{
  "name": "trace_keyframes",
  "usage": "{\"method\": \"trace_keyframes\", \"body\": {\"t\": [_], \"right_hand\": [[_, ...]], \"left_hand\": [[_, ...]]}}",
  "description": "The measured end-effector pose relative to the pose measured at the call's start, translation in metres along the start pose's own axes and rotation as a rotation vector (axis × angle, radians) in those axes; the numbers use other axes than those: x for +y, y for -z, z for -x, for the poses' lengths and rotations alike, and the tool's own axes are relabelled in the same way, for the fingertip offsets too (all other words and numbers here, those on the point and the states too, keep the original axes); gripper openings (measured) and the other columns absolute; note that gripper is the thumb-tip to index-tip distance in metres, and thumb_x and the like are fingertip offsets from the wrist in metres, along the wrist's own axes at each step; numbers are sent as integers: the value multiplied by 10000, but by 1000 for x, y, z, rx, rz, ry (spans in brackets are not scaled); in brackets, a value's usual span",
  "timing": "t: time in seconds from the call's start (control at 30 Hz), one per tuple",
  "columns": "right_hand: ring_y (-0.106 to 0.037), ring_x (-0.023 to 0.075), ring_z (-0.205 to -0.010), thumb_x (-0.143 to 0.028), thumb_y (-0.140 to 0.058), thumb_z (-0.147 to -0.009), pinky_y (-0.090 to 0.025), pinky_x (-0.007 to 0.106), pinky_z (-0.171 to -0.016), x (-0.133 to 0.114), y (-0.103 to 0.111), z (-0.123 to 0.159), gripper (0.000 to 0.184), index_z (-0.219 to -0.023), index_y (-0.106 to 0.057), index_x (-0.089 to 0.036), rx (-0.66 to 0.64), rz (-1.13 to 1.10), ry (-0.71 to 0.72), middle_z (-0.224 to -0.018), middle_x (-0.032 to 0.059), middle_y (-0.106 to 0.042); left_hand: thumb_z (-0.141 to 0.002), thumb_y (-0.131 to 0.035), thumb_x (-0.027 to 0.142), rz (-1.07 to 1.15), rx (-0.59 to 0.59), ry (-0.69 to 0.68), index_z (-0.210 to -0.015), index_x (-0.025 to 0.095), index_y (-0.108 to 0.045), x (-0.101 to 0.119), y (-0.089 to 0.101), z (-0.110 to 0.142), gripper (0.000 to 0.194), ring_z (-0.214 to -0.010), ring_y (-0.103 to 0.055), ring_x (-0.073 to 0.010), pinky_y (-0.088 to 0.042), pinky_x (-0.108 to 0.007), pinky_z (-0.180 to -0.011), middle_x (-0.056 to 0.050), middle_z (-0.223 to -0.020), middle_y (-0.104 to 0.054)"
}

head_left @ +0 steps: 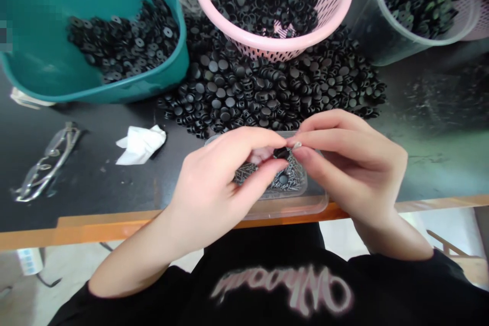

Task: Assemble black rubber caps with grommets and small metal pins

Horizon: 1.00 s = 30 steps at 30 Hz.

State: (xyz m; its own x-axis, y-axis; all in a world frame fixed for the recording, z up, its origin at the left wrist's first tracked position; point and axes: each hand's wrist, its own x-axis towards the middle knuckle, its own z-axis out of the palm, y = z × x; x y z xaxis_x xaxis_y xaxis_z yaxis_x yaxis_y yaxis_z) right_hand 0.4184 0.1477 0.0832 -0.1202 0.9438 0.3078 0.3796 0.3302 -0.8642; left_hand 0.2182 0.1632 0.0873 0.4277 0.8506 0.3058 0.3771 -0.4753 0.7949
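My left hand point(225, 178) pinches a small black round part point(281, 152) between thumb and fingers. My right hand point(351, 163) meets it from the right, its fingertips pinched on a tiny metal piece point(297, 145) touching that part. Both hands hover over a clear shallow tray point(305, 206) holding several small metal screws and one black part point(283, 179), at the table's front edge. Just beyond lies a big loose pile of black round parts point(267, 89) on the dark table.
A teal tub point(114, 35) with black parts stands at back left, a pink basket point(273, 5) at back centre, a clear cup point(416, 5) at back right. A white tissue point(141, 143) and metal pliers point(48, 163) lie left. The orange table edge point(95, 226) runs in front.
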Motion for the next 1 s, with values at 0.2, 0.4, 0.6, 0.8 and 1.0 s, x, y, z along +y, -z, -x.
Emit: {"method": "trace_keyframes", "body": {"t": [0.2,0.4,0.6,0.8,1.0], "right_hand": [[-672,175,-880,-227,-763,-917,-602,301,-712,1,-1,2,165,-985,-840,-356,-84,-392,-152,-940,4,-740],[-669,175,-862,-211,-795,-891,-595,309,-715,-1,0,2,166,-982,-845,-341,-60,-312,-103,-942,11,-738],[-660,176,-818,-208,-769,-909,-591,319,-683,-4,-1,5,169,-975,-842,-346,-67,-323,-95,-947,12,-738],[-660,161,-891,-186,-705,-958,-591,299,-792,-4,2,1,217,-1059,-825,-336,-129,-272,-72,-1007,9,-730],[-682,121,-819,-139,-634,-996,-600,255,-731,2,3,-1,277,-1224,-706,-278,-180,-592,-246,-1056,2,-728]], "left_hand": [[-894,-769,177,309,4,95,-896,226,-599,3,-2,3,176,-817,-733,-117,-633,-216,-729,22,-940,-744],[-879,-777,132,272,53,79,-1098,247,-626,9,-4,4,290,-807,-729,-97,-629,-182,-720,42,-988,-739],[-934,-705,106,150,6,-53,-1157,278,-659,8,-3,2,286,-894,-748,-103,-643,-216,-813,40,-1163,-762],[-951,-679,95,136,-16,-63,-1076,247,-664,5,0,0,197,-918,-735,-74,-605,-184,-876,67,-1049,-777],[-931,-678,38,102,-5,-113,-1089,233,-646,3,4,-3,253,-858,-705,-44,-572,-143,-849,93,-1006,-773]]}}
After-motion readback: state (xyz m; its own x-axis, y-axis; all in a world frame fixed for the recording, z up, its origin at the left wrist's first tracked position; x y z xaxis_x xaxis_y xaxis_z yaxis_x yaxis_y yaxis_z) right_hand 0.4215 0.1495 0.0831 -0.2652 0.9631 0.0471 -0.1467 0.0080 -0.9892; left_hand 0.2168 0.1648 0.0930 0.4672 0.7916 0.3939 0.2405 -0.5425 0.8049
